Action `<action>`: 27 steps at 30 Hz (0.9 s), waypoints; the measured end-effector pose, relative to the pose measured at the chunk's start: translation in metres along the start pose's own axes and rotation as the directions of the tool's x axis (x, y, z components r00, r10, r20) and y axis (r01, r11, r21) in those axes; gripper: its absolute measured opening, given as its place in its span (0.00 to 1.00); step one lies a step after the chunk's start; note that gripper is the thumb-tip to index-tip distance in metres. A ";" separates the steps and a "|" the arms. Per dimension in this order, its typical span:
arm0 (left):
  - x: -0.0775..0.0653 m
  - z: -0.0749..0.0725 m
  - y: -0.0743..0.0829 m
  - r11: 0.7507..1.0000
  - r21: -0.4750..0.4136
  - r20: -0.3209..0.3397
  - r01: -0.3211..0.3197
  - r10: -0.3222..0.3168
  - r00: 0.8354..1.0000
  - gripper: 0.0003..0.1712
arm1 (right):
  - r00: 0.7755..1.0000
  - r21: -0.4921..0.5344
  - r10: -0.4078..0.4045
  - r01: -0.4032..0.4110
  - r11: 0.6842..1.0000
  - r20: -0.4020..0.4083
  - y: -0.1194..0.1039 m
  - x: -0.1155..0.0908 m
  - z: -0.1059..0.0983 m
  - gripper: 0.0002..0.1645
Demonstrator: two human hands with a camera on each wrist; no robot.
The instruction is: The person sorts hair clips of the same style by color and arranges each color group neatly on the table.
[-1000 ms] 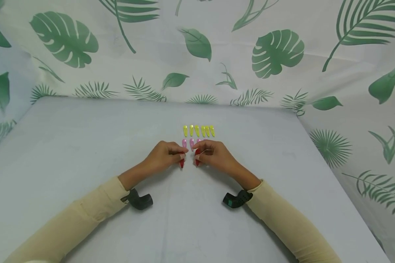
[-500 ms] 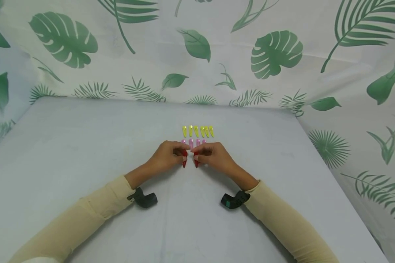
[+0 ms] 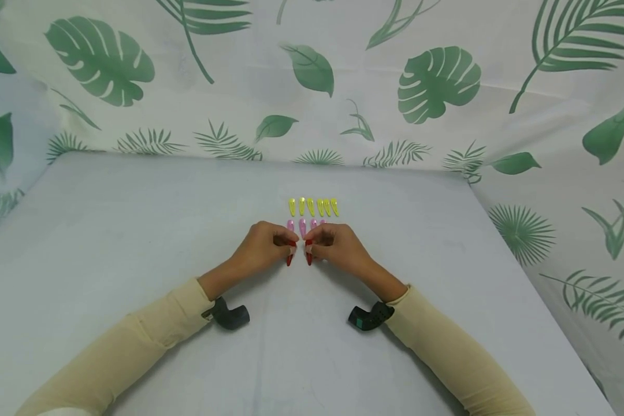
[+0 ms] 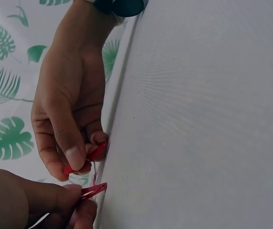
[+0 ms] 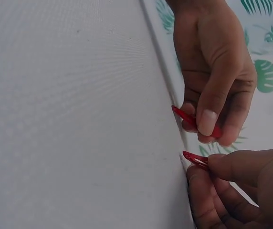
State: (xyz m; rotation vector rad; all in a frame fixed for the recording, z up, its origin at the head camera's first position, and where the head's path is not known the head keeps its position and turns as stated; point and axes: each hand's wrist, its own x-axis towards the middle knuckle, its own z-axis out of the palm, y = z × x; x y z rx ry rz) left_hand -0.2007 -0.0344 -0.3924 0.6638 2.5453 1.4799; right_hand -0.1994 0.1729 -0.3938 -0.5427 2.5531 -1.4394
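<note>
Thumb and fingers of my left hand [image 3: 266, 245] pinch a red snap hair clip [image 3: 289, 260], its narrow end toward me. Just to the right, my right hand [image 3: 337, 242] pinches a second red hair clip [image 3: 309, 259] at about the same height. The two hands face each other with a small gap between the fingertips. In the left wrist view the left hand's clip [image 4: 94, 190] shows its open slot. Pink hair clips [image 3: 303, 227] lie in a row just beyond the fingers, partly hidden by the hands.
A row of several yellow hair clips [image 3: 310, 207] lies behind the pink ones on the white table [image 3: 151, 231]. A white cloth backdrop with green leaves [image 3: 353, 86] rises behind the table and along its sides. Each wrist wears a black camera [image 3: 230, 316].
The left hand has shifted slightly to the right with its red clip, closing the gap to the right hand. The right hand's clip has moved a little to the left and become more upright.
</note>
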 end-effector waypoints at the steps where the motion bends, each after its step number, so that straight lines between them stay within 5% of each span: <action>1: 0.000 0.000 0.000 1.000 0.006 -0.001 0.003 -0.003 1.000 0.10 | 1.000 -0.001 -0.004 0.004 1.000 0.002 0.000 0.000 0.000 0.08; 17: 0.003 0.001 0.000 0.993 0.114 0.054 0.029 -0.036 0.998 0.16 | 1.000 -0.273 0.022 -0.018 0.962 0.012 -0.006 0.003 0.004 0.08; 27: 0.001 0.001 -0.002 0.991 0.130 0.020 0.014 -0.017 1.000 0.16 | 1.000 -0.283 0.017 -0.015 0.959 0.005 -0.007 0.002 0.004 0.10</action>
